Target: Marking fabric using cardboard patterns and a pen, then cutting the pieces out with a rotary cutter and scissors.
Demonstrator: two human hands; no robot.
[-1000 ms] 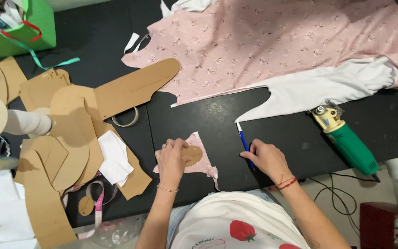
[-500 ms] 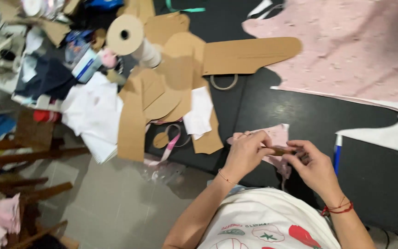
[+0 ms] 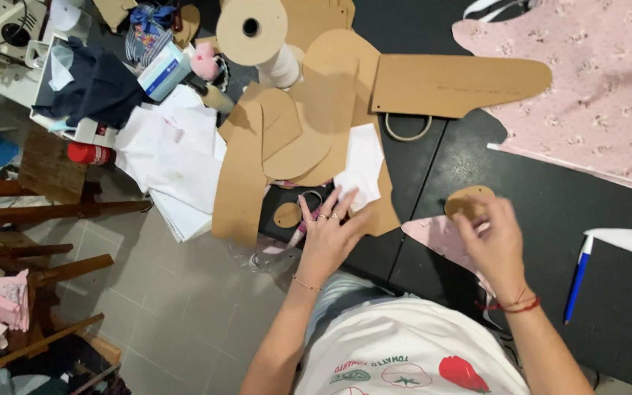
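Two hands work the table [image 3: 521, 241]: right hand [image 3: 493, 245] pinches a round card disc [image 3: 467, 200] above a pink scrap [image 3: 440, 235]; left hand [image 3: 328, 235] lies spread, empty, on stacked card patterns [image 3: 309, 132]. Risk: overhanging patterns could slide off the table edge if nudged.

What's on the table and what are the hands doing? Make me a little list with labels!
table: black top
left hand: spread flat, fingertips on the white paper by the cardboard patterns
right hand: holds a small round cardboard piece over a pink scrap
pen: blue, lying to the right of the right hand
big cloth: pink with small flowers, at the far right
spool: big cardboard roll, at the top
ring: under the long pattern piece
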